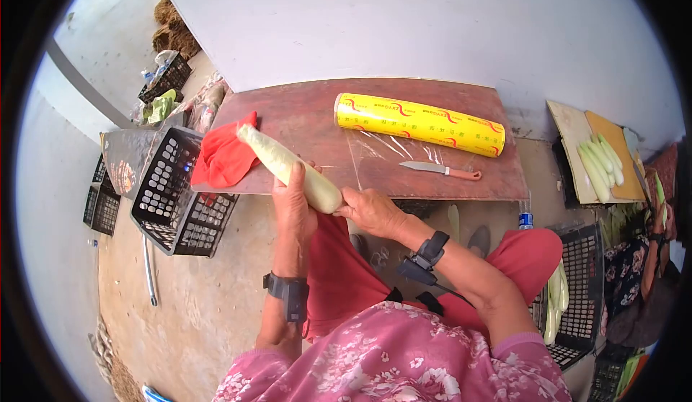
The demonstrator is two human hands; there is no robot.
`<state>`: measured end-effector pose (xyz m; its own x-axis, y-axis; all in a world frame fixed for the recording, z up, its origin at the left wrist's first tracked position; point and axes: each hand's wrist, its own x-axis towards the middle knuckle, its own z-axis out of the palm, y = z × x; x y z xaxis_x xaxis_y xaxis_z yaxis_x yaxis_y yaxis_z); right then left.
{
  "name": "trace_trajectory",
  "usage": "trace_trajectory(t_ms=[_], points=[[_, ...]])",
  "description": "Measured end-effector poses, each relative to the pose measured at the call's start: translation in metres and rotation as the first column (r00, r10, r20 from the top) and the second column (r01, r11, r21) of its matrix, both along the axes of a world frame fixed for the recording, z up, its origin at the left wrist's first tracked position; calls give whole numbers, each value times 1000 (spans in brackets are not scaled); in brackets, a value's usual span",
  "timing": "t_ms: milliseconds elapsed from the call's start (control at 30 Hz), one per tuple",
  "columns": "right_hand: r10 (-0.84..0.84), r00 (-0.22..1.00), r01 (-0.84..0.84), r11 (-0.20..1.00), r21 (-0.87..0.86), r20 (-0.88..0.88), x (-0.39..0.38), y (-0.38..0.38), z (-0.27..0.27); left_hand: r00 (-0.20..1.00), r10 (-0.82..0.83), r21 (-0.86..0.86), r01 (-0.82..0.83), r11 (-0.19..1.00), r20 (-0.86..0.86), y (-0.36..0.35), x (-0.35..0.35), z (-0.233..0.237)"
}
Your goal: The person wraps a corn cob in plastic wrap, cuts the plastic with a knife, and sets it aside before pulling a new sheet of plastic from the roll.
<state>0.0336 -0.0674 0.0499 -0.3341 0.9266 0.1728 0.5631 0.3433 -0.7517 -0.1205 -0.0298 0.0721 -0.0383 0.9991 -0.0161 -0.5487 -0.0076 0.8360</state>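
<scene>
Clearly, steadiness matters most at this point. We have the pale vegetable (285, 162) aslant across the near edge of the surface (277, 103), its narrow end up toward the red cloth (225, 157) and its thick end just over our lap. Our left grip (290, 196) is closed around its lower half, thumb lying along the top, while our right grip (371, 213) pinches the thick end with the fingertips. To work well, we let the left palm bear the weight and ask only light, precise pressure of the right, since a smooth skin may slip or bruise under a hard squeeze. Turning the piece in small steps should suit that pinch. We also mind the knife (441, 170) lying near the yellow film roll (418, 122), and swing our right forearm clear of its blade.
</scene>
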Motion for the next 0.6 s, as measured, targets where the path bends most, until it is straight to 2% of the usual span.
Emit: trace_trajectory(t_ms=[67,133,233,267,367,467,567,600], points=[[31,999,-29,998,54,-41,1,2,-7,985,46,-116,-27,993,165,5,-1,-6],[56,977,-54,998,15,-204,2,7,-16,933,115,-253,-27,967,340,8,3,0],[56,924,-103,989,-106,-379,6,8,-9,838,144,-325,42,945,526,12,2,3],[45,904,-123,980,-157,-425,7,7,-5,832,131,-321,60,945,539,14,1,1],[67,859,-134,986,-96,-507,7,9,-7,800,94,-303,114,946,592,17,-4,-4],[98,884,-147,986,-74,-457,11,17,-26,759,76,-279,141,950,646,17,-8,1],[72,981,-34,978,205,-182,16,22,-26,778,93,-265,97,959,621,23,-12,3],[-24,991,60,958,281,-129,16,18,-22,797,108,-259,62,964,594,25,-14,4]])
